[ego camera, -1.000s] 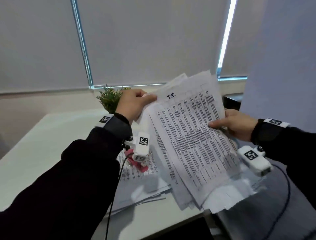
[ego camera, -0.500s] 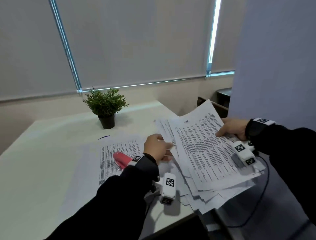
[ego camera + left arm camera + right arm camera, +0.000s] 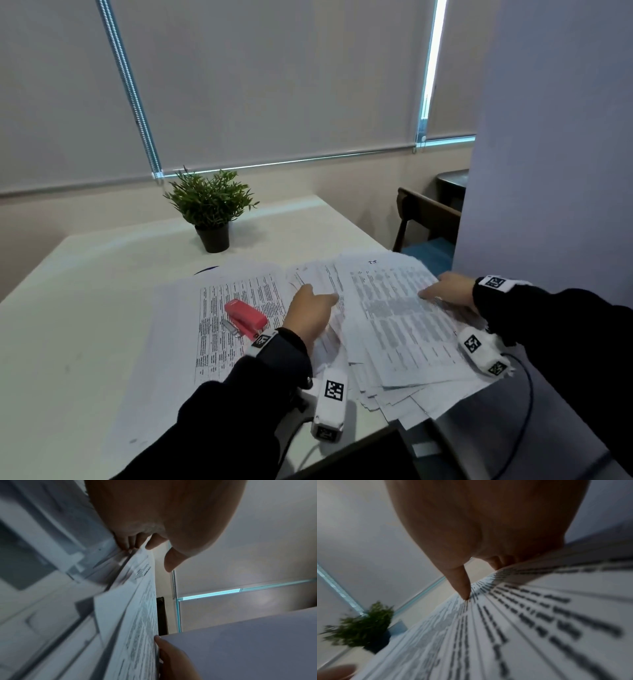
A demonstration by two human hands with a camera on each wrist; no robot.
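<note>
- White paper, printed with dense rows of text, makes up the stack of printed sheets (image 3: 394, 318). It lies just right of the red stapler (image 3: 246, 318) on the table (image 3: 85, 308). The sheets are fanned and out of line, and the corner farthest from the stapler hangs past the table's edge.
- The left hand (image 3: 308, 315) sits between the stapler and the stack, at the stack's nearer side edge. In the left wrist view its fingers (image 3: 127, 543) curl round that edge, with the thumb above the top page.
- The right hand (image 3: 448, 291) has the side of the stack farthest from the stapler. Its thumb tip presses on the top page and the other fingers tuck behind the edge, so it pinches the sheets.
- Loose pages (image 3: 236, 291) lie flat under the stapler. A potted plant (image 3: 210, 209) stands beyond the stapler, well apart from both hands.
- The step in hand reads as gathering the untidy sheets into one pile. The wrist views are blurred, so each hand probably has most of the sheets, though I cannot be sure.
- The next move calls for pushing in from both sides to bring the edges flush. The pile should also come toward the stapler and off the overhang, so that the lower sheets do not slide away.
</note>
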